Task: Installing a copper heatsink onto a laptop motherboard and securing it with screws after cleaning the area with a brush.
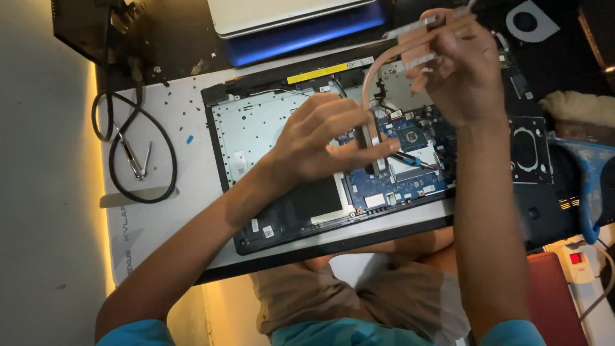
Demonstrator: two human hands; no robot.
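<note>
At the far left of the white table point(160, 218), a looped black cable point(138, 150) lies beside a pair of tweezers point(138, 163). To their right sits an opened laptop point(269, 134), its blue circuit board point(410, 160) bare. Above the board the left hand point(320, 144) has its fingers point(371, 150) pinched on the lower end of a bent copper pipe point(371, 83), which hangs in the air over the laptop. Further right and higher, the right hand point(458, 70) has its fingers clenched around the pipe's upper end with its metal plates. A dark cover point(532, 154) lies at the right, with a power strip point(580, 263) below it.
</note>
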